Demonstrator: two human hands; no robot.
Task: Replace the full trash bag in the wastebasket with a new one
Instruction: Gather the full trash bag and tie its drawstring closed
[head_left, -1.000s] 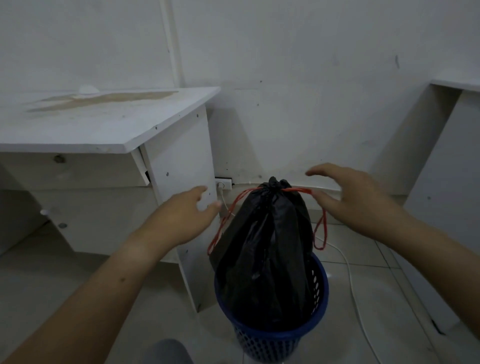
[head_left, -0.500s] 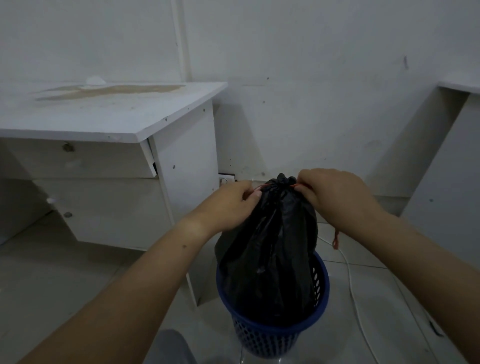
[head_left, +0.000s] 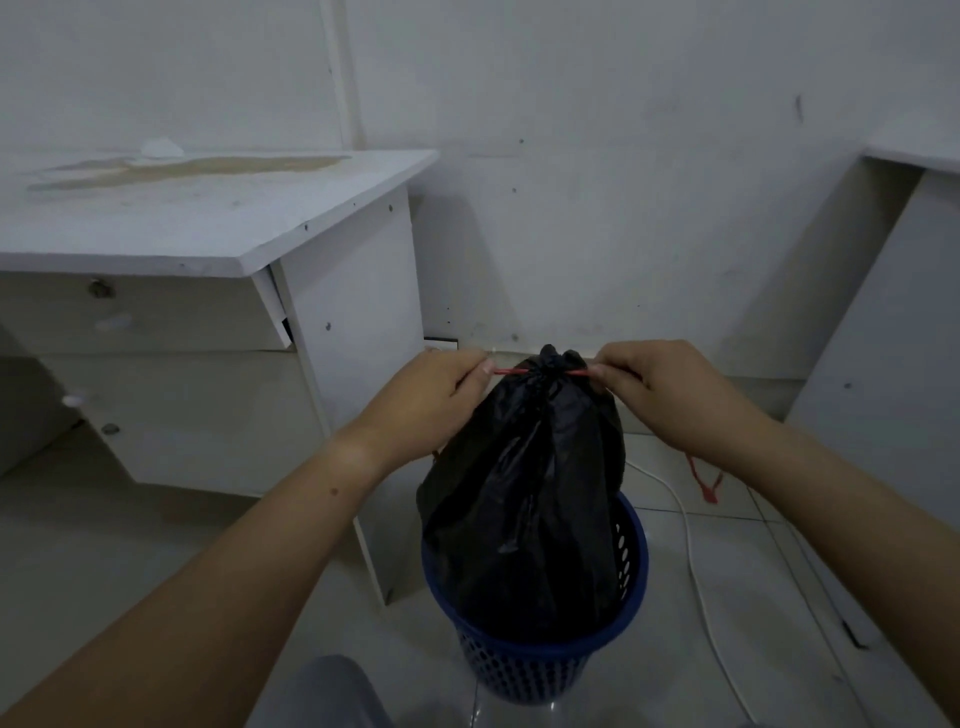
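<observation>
the black trash bag (head_left: 524, 509) stands in the blue wastebasket (head_left: 631, 571) at 6 o'clock — left hand (head_left: 436, 395) at 9 and right hand (head_left: 670, 395) at 3 of its neck each pinch the red drawstring (head_left: 511, 371), so pull level and evenly apart.

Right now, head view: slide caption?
Left hand and right hand pinch the red drawstring at the neck of the black trash bag in the blue wastebasket.

The scene is dimly and evenly lit. Soft shadows are thrown on the wall (head_left: 597, 234) beside the desk (head_left: 208, 218). Little detail is kept in the black trash bag (head_left: 524, 493). Straight lines are bent near the edges.
</observation>
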